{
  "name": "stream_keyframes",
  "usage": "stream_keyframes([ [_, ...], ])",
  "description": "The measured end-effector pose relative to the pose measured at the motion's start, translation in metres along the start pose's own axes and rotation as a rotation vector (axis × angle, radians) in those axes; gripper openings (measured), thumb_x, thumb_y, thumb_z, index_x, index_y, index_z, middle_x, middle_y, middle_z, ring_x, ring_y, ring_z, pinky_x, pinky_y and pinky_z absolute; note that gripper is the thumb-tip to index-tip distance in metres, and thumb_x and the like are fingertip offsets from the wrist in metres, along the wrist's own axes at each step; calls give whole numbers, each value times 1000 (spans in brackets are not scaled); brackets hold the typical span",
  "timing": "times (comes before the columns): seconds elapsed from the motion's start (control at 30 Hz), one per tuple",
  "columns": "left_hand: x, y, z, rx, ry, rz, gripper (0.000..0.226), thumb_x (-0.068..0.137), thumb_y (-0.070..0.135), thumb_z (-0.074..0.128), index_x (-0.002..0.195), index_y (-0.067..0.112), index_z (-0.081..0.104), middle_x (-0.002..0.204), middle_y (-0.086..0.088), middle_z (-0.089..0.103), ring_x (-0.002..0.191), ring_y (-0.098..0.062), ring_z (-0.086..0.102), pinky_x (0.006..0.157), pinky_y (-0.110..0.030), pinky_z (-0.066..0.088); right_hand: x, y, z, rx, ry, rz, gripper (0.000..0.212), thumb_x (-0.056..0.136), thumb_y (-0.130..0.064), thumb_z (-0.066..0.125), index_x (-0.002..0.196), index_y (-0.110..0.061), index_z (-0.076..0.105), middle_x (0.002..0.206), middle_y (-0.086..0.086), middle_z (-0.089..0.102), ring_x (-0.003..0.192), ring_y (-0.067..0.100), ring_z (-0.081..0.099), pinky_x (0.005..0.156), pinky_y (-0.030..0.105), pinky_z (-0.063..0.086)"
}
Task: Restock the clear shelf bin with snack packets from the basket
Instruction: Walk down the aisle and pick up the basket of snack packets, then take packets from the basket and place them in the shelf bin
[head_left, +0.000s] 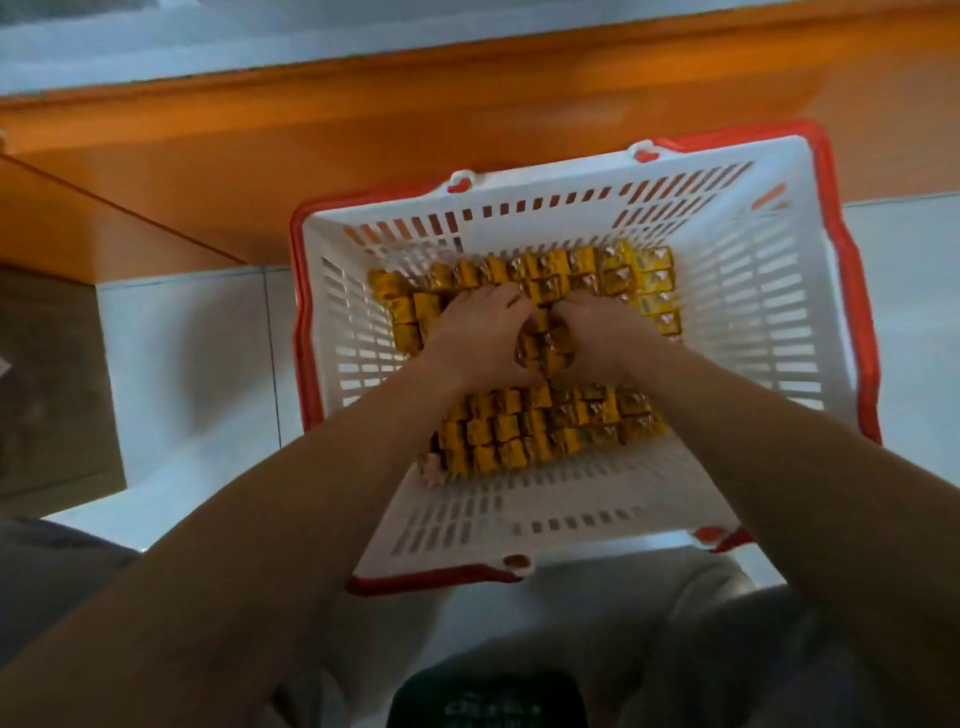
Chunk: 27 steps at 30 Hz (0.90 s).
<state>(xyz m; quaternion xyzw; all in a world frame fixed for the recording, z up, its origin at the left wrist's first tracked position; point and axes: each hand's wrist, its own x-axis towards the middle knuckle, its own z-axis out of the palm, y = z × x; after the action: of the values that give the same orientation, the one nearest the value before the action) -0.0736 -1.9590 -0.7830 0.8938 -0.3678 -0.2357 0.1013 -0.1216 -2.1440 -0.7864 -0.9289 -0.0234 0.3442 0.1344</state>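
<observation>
A white slotted basket (769, 312) with a red rim stands on the floor below me. Its bottom is covered with several small yellow snack packets (519, 431) packed in rows. Both my arms reach down into it. My left hand (475, 340) and my right hand (597, 335) sit side by side in the middle of the basket, fingers curled around a cluster of packets (545, 345) between them. The clear shelf bin is out of view.
An orange shelf base (363, 135) runs across the top, just behind the basket. White floor tiles (197, 364) lie left and right of the basket. My knees and dark clothing fill the bottom edge.
</observation>
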Motion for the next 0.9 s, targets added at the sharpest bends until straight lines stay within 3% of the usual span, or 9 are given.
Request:
stream_keyframes([
  [0.13,-6,-4,10,-11,-27,21,81,61,71,81,121,22,59,119,-1,56,110,-21,52,90,-38,49,-7,4,7,71,52,-7,70,62,-55,79,121,-24,58,112,-1,53,101,24,56,83,36,50],
  [0.23,-8,2,14,7,-25,13,81,67,58,85,132,21,54,127,-4,49,118,-24,47,91,-42,53,-14,11,5,174,98,2,60,61,-51,81,112,-25,65,102,-5,51,92,16,51,79,31,47],
  [0.33,-9,10,13,7,-31,-44,76,69,47,85,132,22,53,128,-4,45,120,-25,43,90,-44,52,-19,12,-3,214,122,-3,62,62,-51,82,114,-23,65,106,-3,54,96,17,53,81,35,50],
  [0.47,-13,19,-1,-93,3,-125,75,67,43,86,130,18,54,127,-3,52,121,-25,47,103,-39,43,-38,8,-19,234,180,-17,53,63,-55,81,104,-25,65,101,-4,60,92,17,56,79,41,53],
  [0.53,-17,22,-18,-206,9,-170,75,67,44,86,130,21,53,119,1,57,113,-21,52,94,-34,46,-51,7,-33,313,190,11,49,61,-53,83,99,-29,64,95,-5,63,83,14,59,73,40,54],
  [0.63,-27,27,-54,-492,18,-238,71,69,44,86,128,28,51,100,13,59,89,-7,60,64,-22,47,-70,-1,-62,628,205,5,41,64,-40,88,95,-25,66,98,-2,68,88,15,66,80,44,55],
  [0.7,-36,33,-81,-721,110,-260,63,75,34,85,128,26,54,109,7,61,96,-10,62,70,-24,48,-83,-14,-84,903,260,-11,35,71,-26,87,99,-22,67,107,2,69,98,18,66,87,43,52],
  [0.8,-59,48,-131,-1145,318,-297,60,81,24,84,133,17,56,120,-2,68,100,-15,68,76,-27,53,-108,-46,-117,1326,363,10,37,77,-35,76,110,-21,66,112,9,66,102,30,63,82,44,49],
  [0.9,-87,67,-177,-1379,426,-223,29,81,34,79,107,23,73,97,6,74,86,-11,71,74,-31,56,-134,-84,-142,1751,349,-45,46,87,-42,58,118,-10,69,118,20,67,106,38,62,96,54,47],
])
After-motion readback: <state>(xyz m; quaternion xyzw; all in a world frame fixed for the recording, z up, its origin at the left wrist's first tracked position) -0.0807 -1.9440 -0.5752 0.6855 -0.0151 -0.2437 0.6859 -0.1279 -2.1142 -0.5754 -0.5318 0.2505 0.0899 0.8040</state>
